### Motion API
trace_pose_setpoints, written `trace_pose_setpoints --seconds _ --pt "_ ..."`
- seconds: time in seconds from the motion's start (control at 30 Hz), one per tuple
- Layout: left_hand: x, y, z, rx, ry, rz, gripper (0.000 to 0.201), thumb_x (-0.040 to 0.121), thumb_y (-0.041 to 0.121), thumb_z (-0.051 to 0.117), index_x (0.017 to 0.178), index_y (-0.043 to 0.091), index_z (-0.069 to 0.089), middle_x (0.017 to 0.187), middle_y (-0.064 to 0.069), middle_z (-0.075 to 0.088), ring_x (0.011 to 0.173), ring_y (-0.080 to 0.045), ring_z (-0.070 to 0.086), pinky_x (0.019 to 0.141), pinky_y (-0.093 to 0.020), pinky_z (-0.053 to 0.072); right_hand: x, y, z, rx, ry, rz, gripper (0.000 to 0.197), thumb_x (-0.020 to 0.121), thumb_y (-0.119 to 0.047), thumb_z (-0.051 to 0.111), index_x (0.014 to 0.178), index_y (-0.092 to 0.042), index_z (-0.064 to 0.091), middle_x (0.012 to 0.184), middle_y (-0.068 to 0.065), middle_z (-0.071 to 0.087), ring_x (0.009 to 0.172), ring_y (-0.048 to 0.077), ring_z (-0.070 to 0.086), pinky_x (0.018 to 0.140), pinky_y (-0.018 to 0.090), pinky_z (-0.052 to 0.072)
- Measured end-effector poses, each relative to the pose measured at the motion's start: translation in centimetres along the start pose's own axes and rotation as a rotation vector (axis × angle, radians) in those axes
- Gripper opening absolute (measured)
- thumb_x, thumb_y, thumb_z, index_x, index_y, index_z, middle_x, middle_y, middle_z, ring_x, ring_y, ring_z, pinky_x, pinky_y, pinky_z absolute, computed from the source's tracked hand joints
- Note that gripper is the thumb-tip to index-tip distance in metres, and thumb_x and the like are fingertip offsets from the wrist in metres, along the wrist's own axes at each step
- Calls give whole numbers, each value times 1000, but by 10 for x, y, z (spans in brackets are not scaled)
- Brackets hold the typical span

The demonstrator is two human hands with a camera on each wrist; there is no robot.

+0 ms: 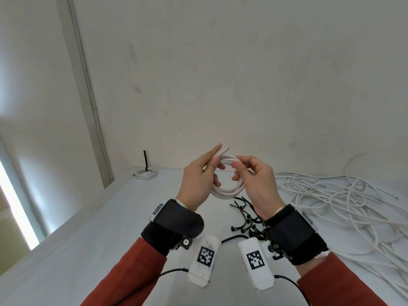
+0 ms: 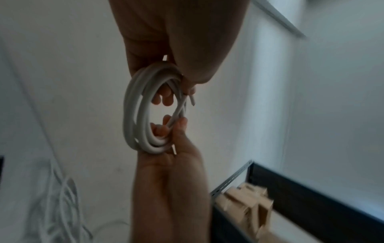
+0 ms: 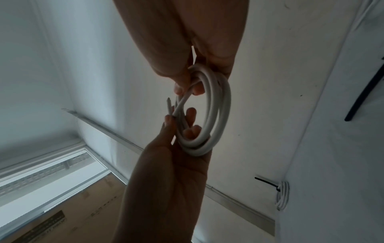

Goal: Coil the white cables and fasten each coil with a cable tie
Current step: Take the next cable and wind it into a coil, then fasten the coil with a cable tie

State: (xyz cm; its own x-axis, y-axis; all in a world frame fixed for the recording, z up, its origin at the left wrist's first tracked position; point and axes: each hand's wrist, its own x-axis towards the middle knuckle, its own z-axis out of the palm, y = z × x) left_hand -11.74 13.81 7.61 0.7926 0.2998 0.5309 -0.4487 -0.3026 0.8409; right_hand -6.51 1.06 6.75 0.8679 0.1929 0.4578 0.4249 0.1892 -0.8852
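Grey tabletop (image 1: 99,228) is backed by a pale wall (image 1: 220,85). One tied coil (image 1: 147,173) is laid at ten o'clock. A second coil (image 1: 227,191) is held aloft untied, gripped by the left hand (image 1: 196,182), pinched by the right hand (image 1: 258,186). Cable ties (image 1: 242,212) are spread at six o'clock; loose cables (image 1: 326,195) at three o'clock are left uncoiled.

Left hand (image 1: 196,184), right hand (image 1: 258,182), one held coil (image 1: 229,191), one tied coil (image 1: 147,173) at far-left corner of table (image 1: 88,239), one cable heap (image 1: 342,195), bunched cable ties (image 1: 245,215) uncountable.
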Motion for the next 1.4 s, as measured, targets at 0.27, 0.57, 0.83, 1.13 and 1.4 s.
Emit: trace_pose_setpoints --seconds 0.27,0.57,0.83,1.13,1.4 --pt "-3 9 0 -197 12 -67 4 97 15 51 94 17 54 75 2 68 49 -14 45 56 -29 40 -3 -7 -2 32 -9 -20 12 91 -8 61 100 -5 68 69 5 60 58 7 55 58 16 46" --pt "-10 -4 -5 -51 -40 -43 15 90 27 63 86 14 56 93 -16 68 53 -18 50 59 -33 48 -9 -5 -1 75 13 82 6 86 -10 69 93 -10 70 73 3 68 62 13 68 58 20 51" --pt "-21 -32 -6 -5 -44 -151 13 95 23 56 84 16 53 86 -13 68 50 -13 51 54 -25 46 -14 14 -2 54 -42 211 17 84 -8 71 97 3 67 86 21 71 68 27 71 72 36 60" --pt "-29 -71 -16 -82 131 -342 19 99 14 48 79 14 46 76 -5 53 39 -10 44 42 -22 41 -8 50 -17 -579 -327 210 16 94 -20 57 92 -12 71 85 2 71 69 10 63 66 16 48" --pt "-30 -91 -43 -12 186 -355 17 99 17 46 82 15 46 77 -3 59 36 -7 39 43 -21 40 -18 56 -47 -1450 -955 4 30 81 -8 66 102 -29 71 101 -5 41 103 17 44 79 29 39"
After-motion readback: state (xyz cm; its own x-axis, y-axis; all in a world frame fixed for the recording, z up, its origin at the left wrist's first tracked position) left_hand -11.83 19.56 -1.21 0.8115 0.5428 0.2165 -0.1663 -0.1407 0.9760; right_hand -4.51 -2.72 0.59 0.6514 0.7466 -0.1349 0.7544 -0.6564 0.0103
